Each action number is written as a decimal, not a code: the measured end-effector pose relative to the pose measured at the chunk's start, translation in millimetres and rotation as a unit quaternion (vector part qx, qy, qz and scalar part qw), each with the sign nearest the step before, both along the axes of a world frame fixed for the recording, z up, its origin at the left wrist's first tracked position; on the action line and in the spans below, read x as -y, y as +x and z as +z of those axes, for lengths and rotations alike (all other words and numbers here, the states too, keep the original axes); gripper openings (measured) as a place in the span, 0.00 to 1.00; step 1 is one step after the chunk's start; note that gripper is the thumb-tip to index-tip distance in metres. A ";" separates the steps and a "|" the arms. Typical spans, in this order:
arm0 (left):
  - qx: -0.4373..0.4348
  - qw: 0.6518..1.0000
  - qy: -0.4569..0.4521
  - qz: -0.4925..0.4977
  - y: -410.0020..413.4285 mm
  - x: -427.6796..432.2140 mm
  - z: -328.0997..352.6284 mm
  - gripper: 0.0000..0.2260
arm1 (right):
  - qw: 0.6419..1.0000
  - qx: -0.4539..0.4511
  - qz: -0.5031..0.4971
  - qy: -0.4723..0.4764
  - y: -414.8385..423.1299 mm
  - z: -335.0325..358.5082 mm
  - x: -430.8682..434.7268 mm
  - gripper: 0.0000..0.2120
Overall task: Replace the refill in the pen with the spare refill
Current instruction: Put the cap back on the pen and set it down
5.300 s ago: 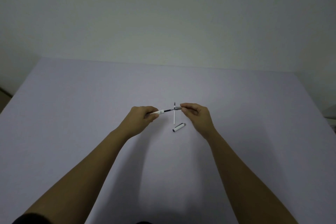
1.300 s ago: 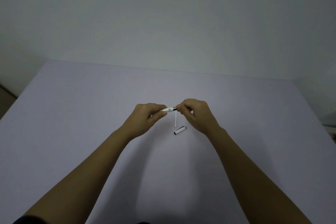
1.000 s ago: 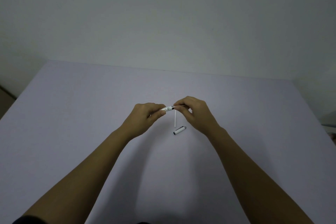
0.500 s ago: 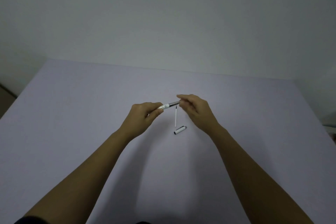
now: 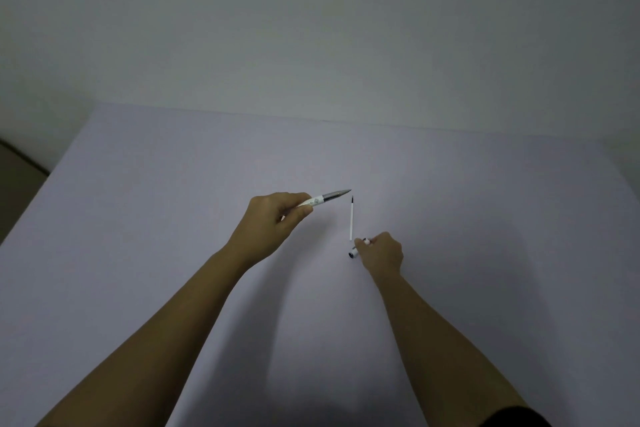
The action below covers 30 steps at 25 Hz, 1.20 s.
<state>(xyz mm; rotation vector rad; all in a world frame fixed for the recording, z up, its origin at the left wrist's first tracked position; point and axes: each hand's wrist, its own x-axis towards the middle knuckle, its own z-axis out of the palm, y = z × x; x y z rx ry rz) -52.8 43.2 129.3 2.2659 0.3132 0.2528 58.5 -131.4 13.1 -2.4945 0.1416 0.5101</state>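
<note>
The left hand (image 5: 273,218) has its grip closed around the pen (image 5: 323,199), fingers wrapped on the white barrel so the grey tapered tip section juts free toward the right, lifted clear of the surface (image 5: 138,218). Held this way, the open writing end is presented for capping, I judge. The right hand (image 5: 381,253) is down on the surface with its fingertips pinched on the pen cap (image 5: 353,252), a short white cylinder with a dark end, apparently picking it up. Just beside that hand lies the loose refill (image 5: 351,222), a thin straight white tube with a dark point, aimed at the far edge and set aside, likely the used one. The surface is a plain, matte, pale lilac sheet, bare elsewhere.
</note>
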 end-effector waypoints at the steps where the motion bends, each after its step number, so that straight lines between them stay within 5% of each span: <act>1: -0.003 1.000 0.002 0.001 0.2 -1.7 -0.6 0.08 | 1.000 -0.003 -0.012 0.001 -0.3 -2.0 -2.8 0.15; 6: -0.012 1.000 0.001 0.005 -0.2 -3.7 -6.8 0.08 | 0.998 -0.029 -0.058 0.027 7.3 3.7 0.9 0.12; 9: -0.023 1.000 -0.003 -0.005 -0.8 -1.4 -15.4 0.08 | 0.983 -0.045 -0.094 0.148 18.9 20.6 5.9 0.10; 13: -0.038 0.999 -0.002 -0.006 -1.4 3.0 -25.1 0.08 | 0.872 -0.103 -0.164 0.450 20.3 60.2 12.2 0.07; 16: -0.033 0.999 -0.010 0.003 -1.9 9.8 -24.8 0.08 | 0.821 -0.114 -0.142 0.541 9.5 85.7 14.7 0.02; 30: -0.003 1.000 0.008 -0.009 -2.7 17.6 -10.7 0.08 | 0.829 -0.105 -0.056 0.546 -15.8 101.0 4.9 0.07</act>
